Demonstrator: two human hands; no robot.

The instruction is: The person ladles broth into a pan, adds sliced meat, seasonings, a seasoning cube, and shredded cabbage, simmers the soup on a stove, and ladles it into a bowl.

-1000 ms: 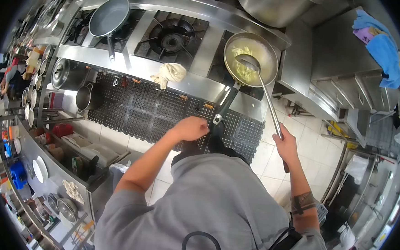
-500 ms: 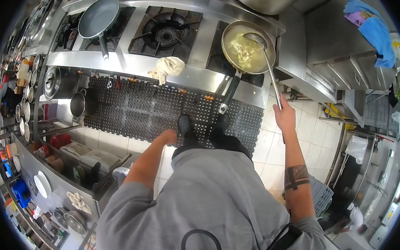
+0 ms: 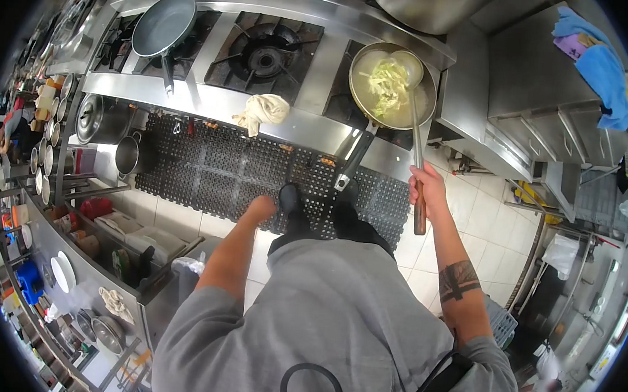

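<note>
My right hand (image 3: 429,189) is closed around the brown handle of a long metal ladle (image 3: 416,130). The ladle's bowl lies inside a frying pan (image 3: 356,91) on the right burner, touching a heap of pale green, shredded vegetable (image 3: 388,89) in cloudy liquid. The pan's black handle points toward me, a little left of my right hand, and is not held. My left hand (image 3: 261,208) hangs low over the floor mat, curled and rounded, with nothing visible in it; its fingers are mostly hidden.
A grey frying pan (image 3: 163,25) sits on the left burner beside a bare middle burner (image 3: 266,56). A crumpled cloth (image 3: 263,112) lies on the stove's front edge. A large pot (image 3: 419,8) stands behind. A blue cloth (image 3: 588,62) hangs at the right. A black rubber mat (image 3: 215,165) covers the floor.
The ladle has turned more upright and its bowl has shifted right in the pan. The vegetable is heaped more closely together. My right hand has moved slightly left and down.
</note>
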